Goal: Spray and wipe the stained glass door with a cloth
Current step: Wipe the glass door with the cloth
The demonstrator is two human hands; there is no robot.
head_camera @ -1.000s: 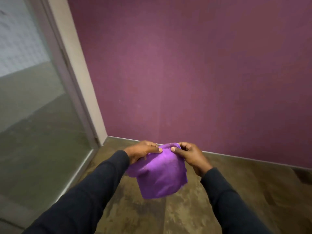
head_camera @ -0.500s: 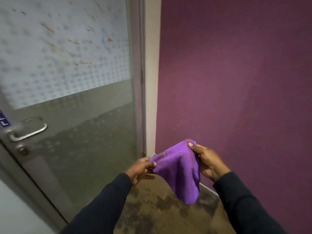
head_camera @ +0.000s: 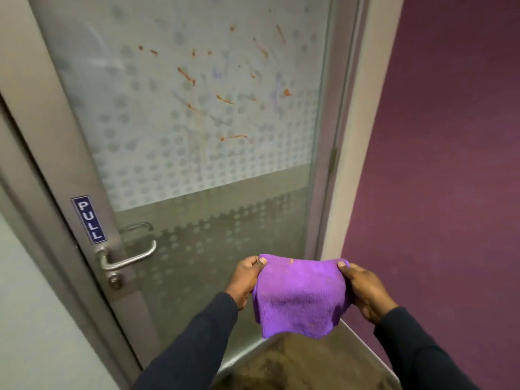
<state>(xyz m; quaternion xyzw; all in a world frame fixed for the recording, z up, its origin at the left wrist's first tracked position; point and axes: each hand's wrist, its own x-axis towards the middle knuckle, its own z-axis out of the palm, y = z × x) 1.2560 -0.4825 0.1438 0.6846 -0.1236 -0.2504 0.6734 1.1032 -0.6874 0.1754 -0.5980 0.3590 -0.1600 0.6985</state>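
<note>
Fingers [head_camera: 254,266] of left hand [head_camera: 244,280] and right hand [head_camera: 365,291] pinch purple cloth [head_camera: 299,296] by its top corners, spread low before glass door [head_camera: 197,122]; orange-red stains [head_camera: 187,76] fleck upper frosted pane.

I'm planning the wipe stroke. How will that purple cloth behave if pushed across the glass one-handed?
Probably floppy: the cloth sags between the left hand and right hand, its lower edge hanging wavy. It looks thin and light, so it may bunch rather than slide flat. Folding it into a pad would likely help.
</note>
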